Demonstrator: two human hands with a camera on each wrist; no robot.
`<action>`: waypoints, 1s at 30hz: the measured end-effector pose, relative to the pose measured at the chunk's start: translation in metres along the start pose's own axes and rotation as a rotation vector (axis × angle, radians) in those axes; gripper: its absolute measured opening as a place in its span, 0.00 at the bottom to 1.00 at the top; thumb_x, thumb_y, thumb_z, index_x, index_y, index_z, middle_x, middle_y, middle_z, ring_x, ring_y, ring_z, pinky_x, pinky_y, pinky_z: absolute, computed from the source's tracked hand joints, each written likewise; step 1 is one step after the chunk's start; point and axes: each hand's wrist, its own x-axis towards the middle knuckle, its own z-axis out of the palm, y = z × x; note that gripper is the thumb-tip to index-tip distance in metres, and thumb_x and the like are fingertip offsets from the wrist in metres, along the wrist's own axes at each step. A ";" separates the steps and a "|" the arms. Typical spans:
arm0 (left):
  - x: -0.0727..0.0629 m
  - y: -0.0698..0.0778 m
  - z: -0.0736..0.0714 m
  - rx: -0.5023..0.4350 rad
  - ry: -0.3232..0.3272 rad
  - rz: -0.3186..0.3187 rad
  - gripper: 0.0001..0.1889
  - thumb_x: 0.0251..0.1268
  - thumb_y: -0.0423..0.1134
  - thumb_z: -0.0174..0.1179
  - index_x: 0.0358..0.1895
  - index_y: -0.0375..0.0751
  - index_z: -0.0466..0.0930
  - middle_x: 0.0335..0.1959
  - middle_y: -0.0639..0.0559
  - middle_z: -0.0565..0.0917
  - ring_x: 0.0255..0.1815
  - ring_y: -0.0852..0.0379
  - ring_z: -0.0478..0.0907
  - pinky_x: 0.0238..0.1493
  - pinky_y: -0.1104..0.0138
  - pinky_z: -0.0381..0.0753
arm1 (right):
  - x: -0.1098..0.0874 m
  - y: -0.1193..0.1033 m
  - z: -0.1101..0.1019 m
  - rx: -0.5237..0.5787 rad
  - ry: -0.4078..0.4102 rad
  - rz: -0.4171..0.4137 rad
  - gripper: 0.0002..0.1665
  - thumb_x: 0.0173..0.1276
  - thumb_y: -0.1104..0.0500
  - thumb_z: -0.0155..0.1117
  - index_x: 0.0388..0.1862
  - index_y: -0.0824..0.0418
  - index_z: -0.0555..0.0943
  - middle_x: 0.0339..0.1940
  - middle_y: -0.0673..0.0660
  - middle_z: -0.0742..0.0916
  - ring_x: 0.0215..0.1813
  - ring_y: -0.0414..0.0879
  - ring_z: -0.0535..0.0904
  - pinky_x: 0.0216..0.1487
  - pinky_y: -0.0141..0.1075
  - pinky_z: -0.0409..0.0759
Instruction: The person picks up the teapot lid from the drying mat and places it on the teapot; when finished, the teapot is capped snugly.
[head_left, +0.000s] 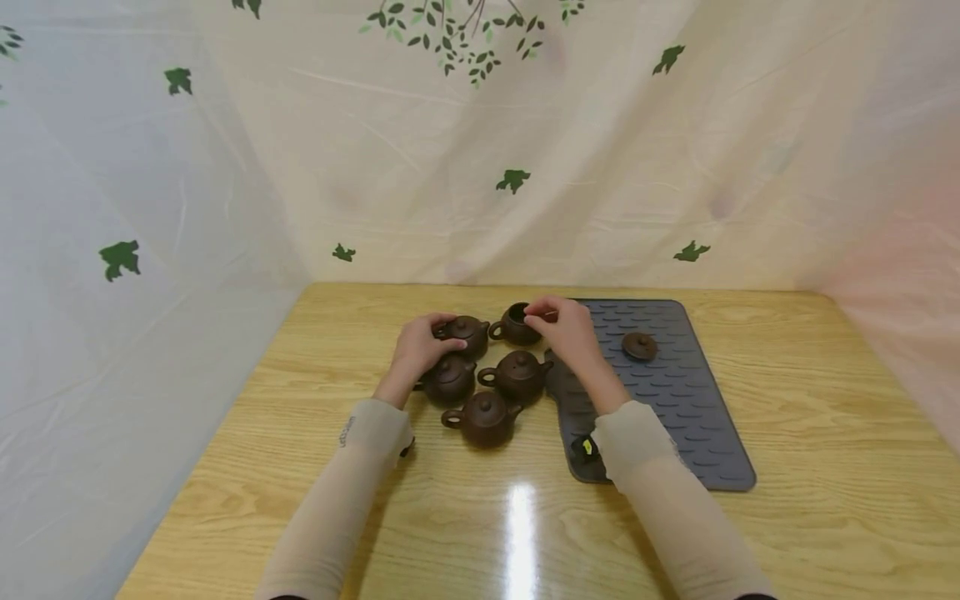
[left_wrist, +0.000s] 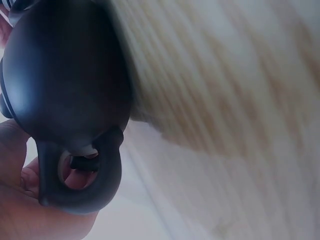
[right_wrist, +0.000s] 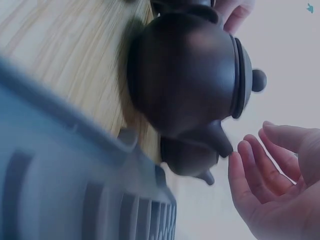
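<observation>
Five dark brown teapots stand grouped on the table. My left hand [head_left: 423,343] grips the back-left teapot [head_left: 468,335], thumb along its near side and fingers by its handle. Just in front of that hand is a lidded teapot [head_left: 450,382], which fills much of the left wrist view. At the back right, a teapot without its lid [head_left: 516,329] shows a dark opening. My right hand [head_left: 567,331] hovers beside its rim, covering the spout side; in the right wrist view its loosely bent fingers [right_wrist: 252,172] hold nothing. A loose lid [head_left: 640,346] lies farther right.
A dark grey ridged mat [head_left: 690,400] lies right of the teapots, with the loose lid on it. Two more lidded teapots, one in the middle [head_left: 520,377] and one at the front [head_left: 486,421], stand between the forearms. A patterned curtain [head_left: 600,167] hangs behind the table [head_left: 255,467].
</observation>
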 end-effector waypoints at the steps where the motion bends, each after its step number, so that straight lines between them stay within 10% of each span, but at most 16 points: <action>1: -0.001 0.000 0.001 0.001 0.001 0.001 0.29 0.57 0.46 0.73 0.63 0.44 0.80 0.63 0.44 0.82 0.65 0.43 0.77 0.68 0.51 0.75 | -0.001 0.003 -0.003 0.001 0.001 0.002 0.12 0.71 0.56 0.66 0.50 0.60 0.86 0.49 0.59 0.89 0.52 0.56 0.84 0.53 0.51 0.83; 12: -0.008 0.001 0.005 0.001 0.023 0.010 0.29 0.58 0.46 0.73 0.63 0.45 0.80 0.62 0.44 0.82 0.63 0.43 0.78 0.66 0.51 0.76 | -0.016 0.035 -0.043 -0.003 0.073 -0.001 0.15 0.72 0.54 0.65 0.51 0.61 0.85 0.50 0.63 0.88 0.50 0.58 0.85 0.51 0.52 0.83; 23: -0.018 0.003 0.007 -0.006 0.035 0.003 0.29 0.58 0.46 0.73 0.63 0.45 0.80 0.62 0.44 0.82 0.64 0.43 0.78 0.66 0.51 0.77 | -0.035 0.065 -0.081 0.009 0.151 0.163 0.20 0.75 0.52 0.61 0.57 0.64 0.82 0.57 0.67 0.85 0.58 0.62 0.80 0.57 0.54 0.79; 30: -0.023 0.004 0.009 -0.014 0.042 -0.012 0.28 0.58 0.46 0.73 0.64 0.46 0.80 0.63 0.45 0.82 0.64 0.44 0.78 0.66 0.51 0.77 | -0.042 0.087 -0.097 0.013 0.148 0.216 0.24 0.76 0.48 0.57 0.59 0.64 0.81 0.58 0.67 0.83 0.57 0.58 0.79 0.48 0.38 0.77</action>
